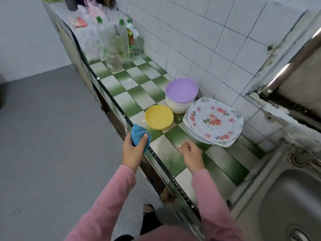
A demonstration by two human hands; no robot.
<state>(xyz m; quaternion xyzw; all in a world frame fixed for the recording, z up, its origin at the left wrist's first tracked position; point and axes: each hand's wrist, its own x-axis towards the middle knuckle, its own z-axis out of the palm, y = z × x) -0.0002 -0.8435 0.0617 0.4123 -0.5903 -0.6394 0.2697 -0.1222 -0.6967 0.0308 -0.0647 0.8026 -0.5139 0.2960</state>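
Checkered counter (pixel 175 136), frame centre: my left hand (pixel 133 149) grips the blue cloth (pixel 138 131); my right hand (pixel 191 153) pinches a thin stick (pixel 183 148). Risk: a wide wipe may knock the adjacent yellow bowl (pixel 159 116).

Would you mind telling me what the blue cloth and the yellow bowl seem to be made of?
The blue cloth looks like soft fabric, perhaps microfibre, matte: it bunches into folds in the left hand. The yellow bowl is probably plastic, smooth and dull: even colour, thin rim, no glazed shine.
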